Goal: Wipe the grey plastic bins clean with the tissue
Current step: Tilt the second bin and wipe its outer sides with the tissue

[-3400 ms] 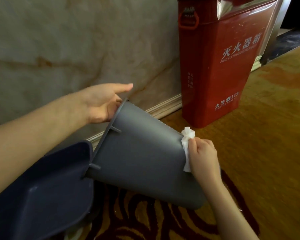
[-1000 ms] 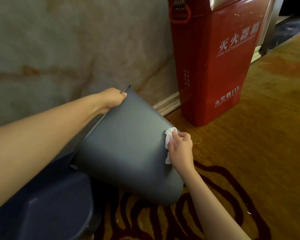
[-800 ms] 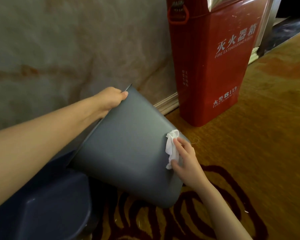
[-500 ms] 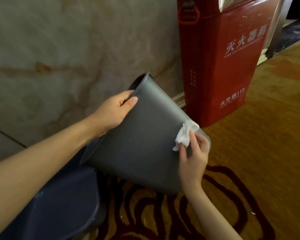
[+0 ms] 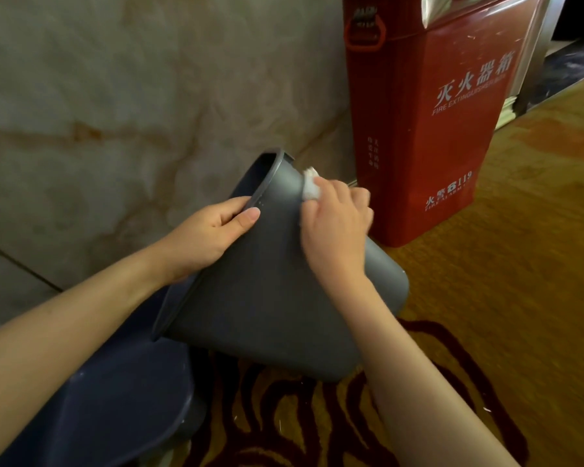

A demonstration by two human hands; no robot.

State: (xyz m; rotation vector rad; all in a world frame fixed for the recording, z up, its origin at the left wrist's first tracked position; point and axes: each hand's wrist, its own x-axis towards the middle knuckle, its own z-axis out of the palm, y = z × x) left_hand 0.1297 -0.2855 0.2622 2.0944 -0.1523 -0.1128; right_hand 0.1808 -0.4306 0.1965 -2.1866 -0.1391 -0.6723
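A grey plastic bin (image 5: 267,298) is tilted on its side, its mouth turned up and left toward the wall and its base at the lower right. My left hand (image 5: 206,235) grips the rim with the thumb on the outside. My right hand (image 5: 338,227) presses a crumpled white tissue (image 5: 310,187) against the bin's outer wall just below the rim. Most of the tissue is hidden under the fingers. A second, darker grey bin (image 5: 115,406) lies at the lower left, partly under my left forearm.
A tall red fire extinguisher box (image 5: 429,123) stands against the marble wall (image 5: 115,96) right behind the bin. Patterned gold and dark red carpet (image 5: 503,281) covers the floor to the right and in front.
The bin has been tipped more upright, its mouth rising toward the wall. My right hand slid the tissue from near the base up the wall to just below the rim.
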